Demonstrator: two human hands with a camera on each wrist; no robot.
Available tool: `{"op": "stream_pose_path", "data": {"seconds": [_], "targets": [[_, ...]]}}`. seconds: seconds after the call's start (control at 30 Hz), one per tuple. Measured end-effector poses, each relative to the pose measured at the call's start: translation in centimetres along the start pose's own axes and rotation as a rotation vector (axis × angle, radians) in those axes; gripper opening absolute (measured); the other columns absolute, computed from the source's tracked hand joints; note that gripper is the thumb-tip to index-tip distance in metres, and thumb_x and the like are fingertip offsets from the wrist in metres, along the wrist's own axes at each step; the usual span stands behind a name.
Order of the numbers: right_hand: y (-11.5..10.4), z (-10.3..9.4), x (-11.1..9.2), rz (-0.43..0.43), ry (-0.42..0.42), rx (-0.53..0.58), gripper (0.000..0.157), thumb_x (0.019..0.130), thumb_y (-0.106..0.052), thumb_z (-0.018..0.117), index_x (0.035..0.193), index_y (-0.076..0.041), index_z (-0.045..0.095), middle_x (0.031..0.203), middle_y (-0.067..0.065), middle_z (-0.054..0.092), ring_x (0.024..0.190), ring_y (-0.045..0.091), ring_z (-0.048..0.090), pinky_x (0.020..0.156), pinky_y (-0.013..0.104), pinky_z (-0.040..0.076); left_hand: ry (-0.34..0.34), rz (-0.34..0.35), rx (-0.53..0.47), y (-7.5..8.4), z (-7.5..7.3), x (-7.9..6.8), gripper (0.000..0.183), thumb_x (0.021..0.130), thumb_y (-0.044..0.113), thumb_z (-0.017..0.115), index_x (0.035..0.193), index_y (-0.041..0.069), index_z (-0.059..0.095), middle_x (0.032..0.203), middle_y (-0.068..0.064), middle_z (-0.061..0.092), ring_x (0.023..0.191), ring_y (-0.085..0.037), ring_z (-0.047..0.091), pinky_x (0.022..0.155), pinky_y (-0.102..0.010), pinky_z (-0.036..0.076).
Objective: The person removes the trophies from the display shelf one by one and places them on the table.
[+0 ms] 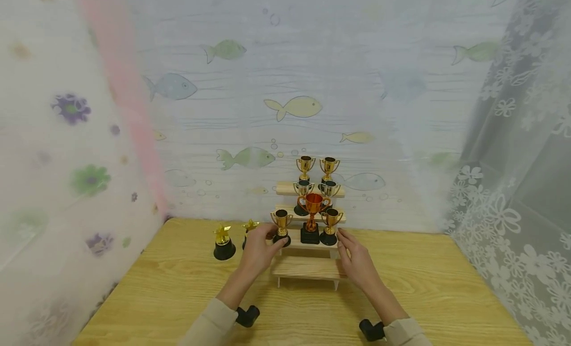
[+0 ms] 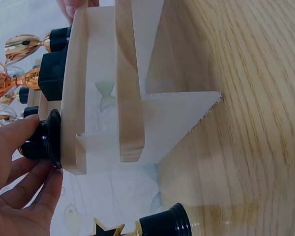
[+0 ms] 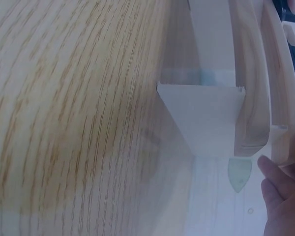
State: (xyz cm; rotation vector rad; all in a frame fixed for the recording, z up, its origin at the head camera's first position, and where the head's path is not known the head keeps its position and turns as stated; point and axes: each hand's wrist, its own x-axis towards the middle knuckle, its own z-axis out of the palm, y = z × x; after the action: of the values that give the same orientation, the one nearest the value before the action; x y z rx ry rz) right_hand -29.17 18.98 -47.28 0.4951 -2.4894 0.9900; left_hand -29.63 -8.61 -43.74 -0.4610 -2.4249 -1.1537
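A tiered wooden stand (image 1: pixel 308 268) carries several small trophy cups. On its second step from the bottom, my left hand (image 1: pixel 259 247) grips the black base of the left gold trophy (image 1: pixel 281 219) between thumb and fingers. In the left wrist view, that black base (image 2: pixel 37 140) sits on or against the step. A taller copper-red trophy (image 1: pixel 314 204) on a square base stands in the middle, with another gold trophy (image 1: pixel 331 219) to its right. Beside that one, my right hand (image 1: pixel 358 260) reaches to the step's right end, fingers fairly straight; the right wrist view cuts off part of the hand.
Two gold star trophies stand on the wood-grain table (image 1: pixel 410 286) left of the stand, the nearer star trophy (image 1: pixel 224 243) fully visible. Silver cups (image 1: pixel 303 189) and gold cups (image 1: pixel 305 164) occupy the upper steps. A fish-patterned curtain (image 1: pixel 294 63) hangs behind.
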Motion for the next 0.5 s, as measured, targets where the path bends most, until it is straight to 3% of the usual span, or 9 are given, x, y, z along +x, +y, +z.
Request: {"op": "stream_pose_path", "data": {"seconds": [0.5], "targets": [[0.24,0.14,0.05,-0.02,0.015,0.0,0.038,0.107,-0.008,0.05,0.139,0.012,0.055,0.149,0.027,0.05,0.135,0.047,0.049,0.105,0.06,0.045,0.014,0.01,-0.007,-0.96,-0.41,-0.16,0.022,0.088,0.016,0.083,0.106,0.008,0.074,0.101,-0.006,0.074,0.094,-0.024,0.069,0.081,-0.047,0.057]]}}
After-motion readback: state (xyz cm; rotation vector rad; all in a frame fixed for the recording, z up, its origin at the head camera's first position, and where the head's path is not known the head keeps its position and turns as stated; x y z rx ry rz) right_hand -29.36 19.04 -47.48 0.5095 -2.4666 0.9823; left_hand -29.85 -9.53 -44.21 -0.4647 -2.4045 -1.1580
